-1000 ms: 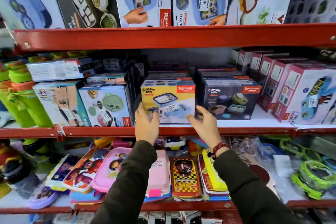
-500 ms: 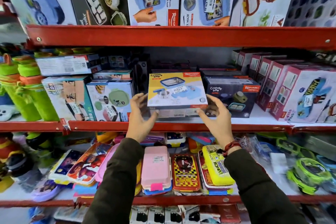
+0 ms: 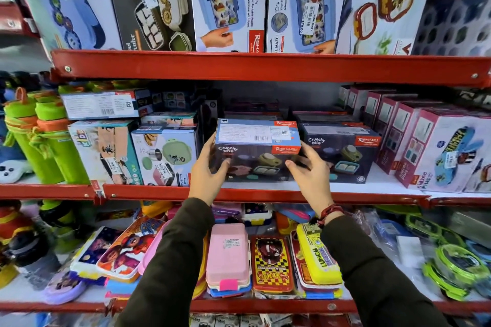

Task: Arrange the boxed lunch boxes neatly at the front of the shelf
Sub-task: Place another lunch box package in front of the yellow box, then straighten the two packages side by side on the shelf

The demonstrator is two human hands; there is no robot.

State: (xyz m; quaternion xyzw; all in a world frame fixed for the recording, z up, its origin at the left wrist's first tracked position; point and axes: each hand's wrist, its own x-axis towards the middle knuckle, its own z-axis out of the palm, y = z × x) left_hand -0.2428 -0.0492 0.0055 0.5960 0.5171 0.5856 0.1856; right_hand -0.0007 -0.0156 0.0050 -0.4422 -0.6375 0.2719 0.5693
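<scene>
Now the dark Crunchy bite box (image 3: pixel 256 152) sits at the front of the middle shelf (image 3: pixel 265 194), a matching box (image 3: pixel 342 154) just right and a green-lunchbox carton (image 3: pixel 166 156) left. Left hand (image 3: pixel 208 175) and right hand (image 3: pixel 310 176) clasp its ends, fingers curled on.

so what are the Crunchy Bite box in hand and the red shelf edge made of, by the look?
Crunchy Bite box: looks like printed cardboard, slightly glossy; sharp folded edges, barcode label on top. Both hands, left and right, grip its ends. Shelf edge: probably red-painted metal; smooth sheen, visible screws.
</scene>
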